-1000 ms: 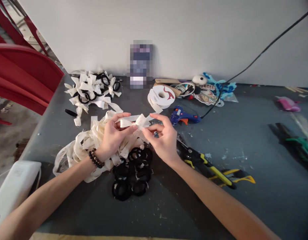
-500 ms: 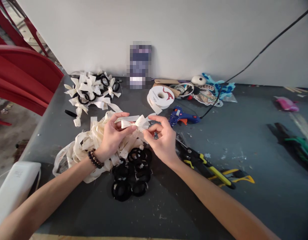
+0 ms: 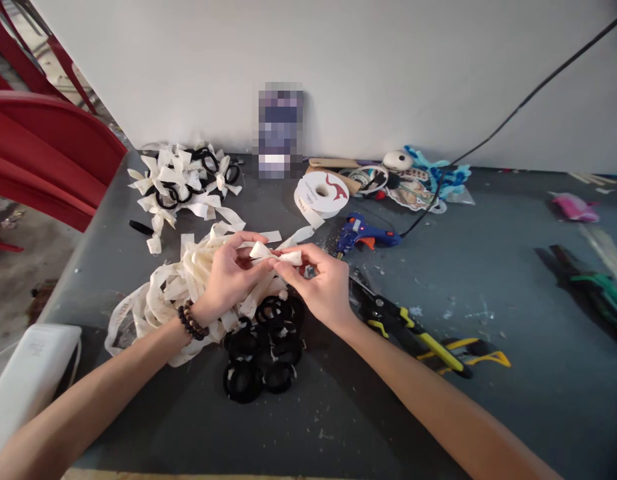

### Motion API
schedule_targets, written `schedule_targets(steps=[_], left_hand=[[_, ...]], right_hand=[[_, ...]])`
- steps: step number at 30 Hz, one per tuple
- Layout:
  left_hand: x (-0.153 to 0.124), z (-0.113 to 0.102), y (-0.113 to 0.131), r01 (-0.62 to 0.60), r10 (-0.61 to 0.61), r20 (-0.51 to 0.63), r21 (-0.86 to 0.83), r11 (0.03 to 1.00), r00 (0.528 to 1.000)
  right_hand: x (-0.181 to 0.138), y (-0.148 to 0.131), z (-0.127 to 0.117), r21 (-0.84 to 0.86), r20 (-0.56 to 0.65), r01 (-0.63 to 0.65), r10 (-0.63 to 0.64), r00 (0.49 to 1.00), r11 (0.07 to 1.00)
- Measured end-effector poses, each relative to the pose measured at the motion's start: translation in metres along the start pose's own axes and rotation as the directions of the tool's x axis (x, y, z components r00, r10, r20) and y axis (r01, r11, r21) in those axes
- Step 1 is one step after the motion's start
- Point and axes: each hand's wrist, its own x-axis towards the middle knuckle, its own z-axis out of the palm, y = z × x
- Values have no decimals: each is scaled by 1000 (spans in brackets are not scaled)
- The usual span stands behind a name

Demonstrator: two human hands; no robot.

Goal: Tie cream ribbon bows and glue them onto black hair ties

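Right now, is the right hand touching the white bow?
Touching. The head view shows the right hand pinching the white bow, its thumb against the near side by the middle, with no gap visible.

This is a craft workspace: glue gun [image 3: 361,231], ribbon spool [image 3: 311,192] and pliers [image 3: 412,327] share the dark tabletop [image 3: 488,267].

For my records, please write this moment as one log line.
left hand: holds white bow | right hand: holds same bow | near side: black bands | beyond hands: ribbon spool, blue glue gun
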Motion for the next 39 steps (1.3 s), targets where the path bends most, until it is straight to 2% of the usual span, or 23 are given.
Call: schedule_targets(steps=[4, 9, 11, 13, 17, 26, 30, 35, 39], left_hand=[[2, -2, -3, -27, 27, -19, -20, 999, 999], [4, -4, -8, -85, 91, -142, 49, 995, 986], [4, -4, -7, -89, 95, -119, 54, 995, 988], [2, -3, -4, -84, 87, -47, 64, 994, 995], [-1, -2, 1, -101, 93, 87, 93, 991, 992], [-2, -4, -4, -188, 175, 80, 227, 956, 981], [-1, -3, -4, -175, 160, 95, 182, 968, 983], [-2, -1, 2, -92, 85, 64, 117, 989, 994], [-1, 0, 1, -88, 78, 81, 130, 988, 994]], right_hand=[[1, 2, 0, -10, -46, 32, -33, 998, 999], [0, -1, -1, -40, -31, 55, -56, 998, 998], [0, -3, -2, -55, 14, 82, -82, 997, 995], [0, -5, -2, -53, 54, 98, -96, 994, 994], [0, -5, -1, -10, 69, 47, -46, 997, 999], [5, -1, -3, 52, 196, -22, 11, 980, 998], [5, 0, -2, 96, 260, -17, -9, 966, 995], [2, -1, -2, 18, 150, 17, -20, 988, 1000], [3, 1, -2, 82, 129, -29, 18, 991, 996]])
